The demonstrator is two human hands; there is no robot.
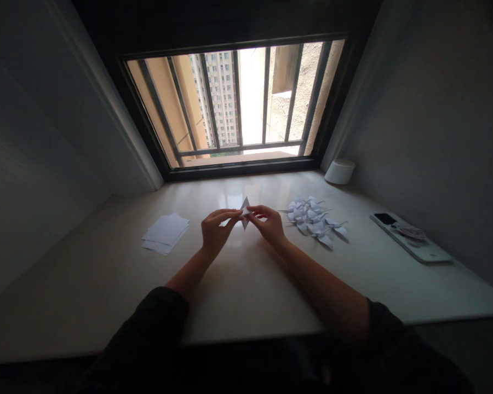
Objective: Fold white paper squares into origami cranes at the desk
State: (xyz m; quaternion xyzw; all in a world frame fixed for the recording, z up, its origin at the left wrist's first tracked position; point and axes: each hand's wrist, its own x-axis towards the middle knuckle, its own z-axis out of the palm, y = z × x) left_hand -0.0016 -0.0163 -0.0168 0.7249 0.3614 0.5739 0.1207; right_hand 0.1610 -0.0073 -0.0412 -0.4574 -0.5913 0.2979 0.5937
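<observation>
Item in work: folded paper [245, 212], part-shaped, pinched by fingers of left hand [216, 231] and right hand [271, 224]; finished cranes [314, 220] heaped right; blank sheets [165, 232] left on worktop [246, 284], unfolded

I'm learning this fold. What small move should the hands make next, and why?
Probably press the next crease: both the left hand and right hand pinch the half-folded white paper above the table, unlike the finished folded pieces.
</observation>
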